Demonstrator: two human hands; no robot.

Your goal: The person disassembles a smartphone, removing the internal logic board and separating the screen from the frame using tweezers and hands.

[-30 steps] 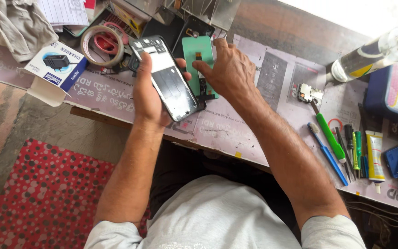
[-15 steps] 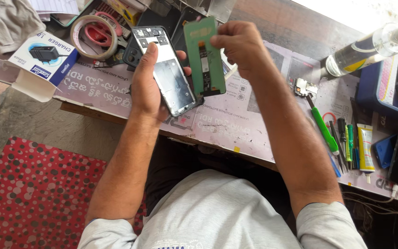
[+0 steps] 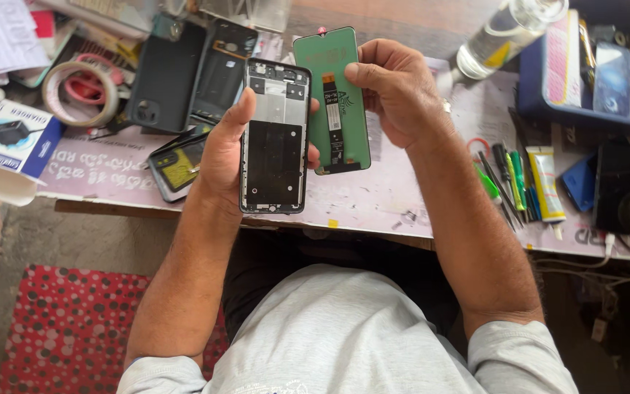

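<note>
My left hand point(image 3: 222, 149) grips an opened phone frame point(image 3: 274, 138), black and silver, held upright above the workbench edge. Just to its right, my right hand point(image 3: 401, 89) holds a green-backed display panel point(image 3: 334, 95) with a short flex cable running down its middle. The two parts stand side by side, nearly touching. My fingers cover the panel's right edge and the frame's left edge.
On the bench point(image 3: 373, 197) lie a tape roll point(image 3: 76, 89), a charger box point(image 3: 10, 140), black phone back covers point(image 3: 169, 73), a small phone part point(image 3: 175, 166), a clear bottle point(image 3: 504, 33), screwdrivers point(image 3: 506, 175), a glue tube point(image 3: 547, 184) and a blue tray point(image 3: 592, 66). A red dotted mat point(image 3: 67, 328) is below.
I have turned the phone frame from tilted with its shiny side up to upright with its open inside showing. The green panel has come up beside it.
</note>
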